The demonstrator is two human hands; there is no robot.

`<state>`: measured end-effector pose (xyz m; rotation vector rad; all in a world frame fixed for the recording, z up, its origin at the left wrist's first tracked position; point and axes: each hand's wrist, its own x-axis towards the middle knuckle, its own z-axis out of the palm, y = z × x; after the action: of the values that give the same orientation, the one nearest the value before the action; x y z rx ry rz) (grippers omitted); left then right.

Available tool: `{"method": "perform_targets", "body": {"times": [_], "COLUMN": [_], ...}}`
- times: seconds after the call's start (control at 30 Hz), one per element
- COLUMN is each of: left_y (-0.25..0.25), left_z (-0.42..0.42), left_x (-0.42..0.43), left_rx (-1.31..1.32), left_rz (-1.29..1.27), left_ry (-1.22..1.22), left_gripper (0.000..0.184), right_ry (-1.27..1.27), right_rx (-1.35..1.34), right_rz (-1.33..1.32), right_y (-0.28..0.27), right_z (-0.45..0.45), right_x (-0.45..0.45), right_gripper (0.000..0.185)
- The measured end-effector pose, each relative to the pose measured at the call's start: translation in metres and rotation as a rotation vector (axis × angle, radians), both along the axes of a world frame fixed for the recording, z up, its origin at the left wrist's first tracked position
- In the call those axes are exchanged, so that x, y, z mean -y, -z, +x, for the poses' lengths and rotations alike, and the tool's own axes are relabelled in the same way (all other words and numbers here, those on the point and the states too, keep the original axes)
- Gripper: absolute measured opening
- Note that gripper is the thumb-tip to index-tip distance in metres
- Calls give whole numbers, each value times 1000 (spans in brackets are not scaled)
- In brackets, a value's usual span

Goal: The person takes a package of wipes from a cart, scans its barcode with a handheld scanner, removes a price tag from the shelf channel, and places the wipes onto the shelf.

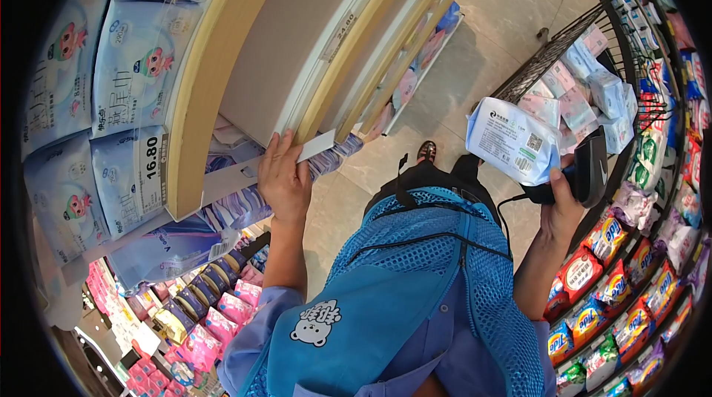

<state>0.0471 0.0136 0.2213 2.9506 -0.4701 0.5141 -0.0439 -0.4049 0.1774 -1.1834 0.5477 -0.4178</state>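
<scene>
My left hand (285, 183) lies on the front edge of a shelf, its fingers stretched out beside a white strip (317, 146). Nothing shows in its grasp. My right hand (561, 208) is closed on a light-blue pack of sanitary pads (512, 141), with the thumb at its lower corner and the printed back with barcode facing me. A black device (591, 167) with a cable sits against that same hand; how it is held is partly hidden. Just beyond the pack, a black wire cart (534, 63) contains several blue and pink packs (575, 104).
Shelves with wooden edges (326, 93) run along my left, bearing blue pad packs (144, 63) and a 16.80 price label (152, 159). Bags of detergent (582, 271) line curved-looking shelves on my right. Tiled floor (475, 41) lies between. Pink packs (222, 323) stand lower left.
</scene>
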Motion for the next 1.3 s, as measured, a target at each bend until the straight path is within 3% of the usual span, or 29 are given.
{"method": "perform_targets", "body": {"times": [0.3, 0.57, 0.73, 0.93, 1.2, 1.3], "left_y": [-5, -16, -10, -4, -5, -5], "left_z": [5, 11, 12, 8, 7, 7], "left_x": [3, 5, -12, -28, -27, -28], "left_rx": [49, -2, 43, -86, -111, -107], "left_rz": [-134, -2, 52, -69, -113, -114], "left_ry": [-34, -160, -118, -188, -218, -210], "left_gripper": [20, 11, 14, 17, 16, 16], "right_ry": [-11, -21, 104, 194, 442, 425], "right_rx": [18, 0, -70, 11, 39, 18], "right_rz": [-4, 19, 58, -21, -110, -58], "right_y": [-2, -2, 1, -16, -3, 1], "right_z": [-1, -4, -17, -22, -35, -28], "right_x": [-7, -15, -18, -11, 53, 81], "right_gripper": [46, 48, 46, 46, 31, 29]}}
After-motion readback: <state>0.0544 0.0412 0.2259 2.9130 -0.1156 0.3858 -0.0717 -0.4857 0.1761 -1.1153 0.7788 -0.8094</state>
